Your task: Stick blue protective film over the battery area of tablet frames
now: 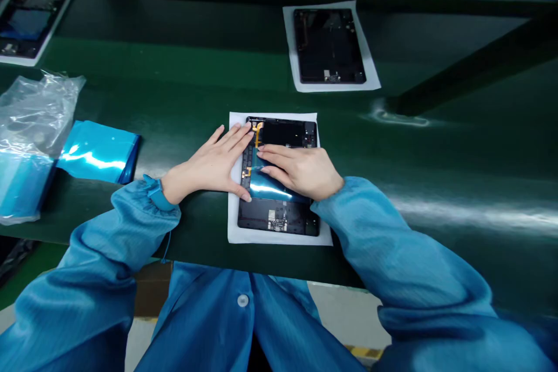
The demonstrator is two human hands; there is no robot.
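Observation:
An opened tablet body (257, 215) lies on a white sheet (235, 235) in front of me, its inner parts facing up. A shiny blue film (272, 189) covers its middle, below a black area. Orange flex strips run along its left side. My left hand (213, 163) rests spread on the tablet's left edge, thumb and fingers apart. My right hand (305, 170) lies over the middle of the tablet, its fingertips on the blue film near the orange strip. Its fingers are held close together; whether they pinch anything is hidden.
On the green table (183, 93), a second tablet body (329, 46) lies on white sheet behind, another (28, 20) at the far left. Blue film sheets (100, 151) and a clear plastic bag (39, 110) are at the left. More tablets line the back, beyond a dark bar.

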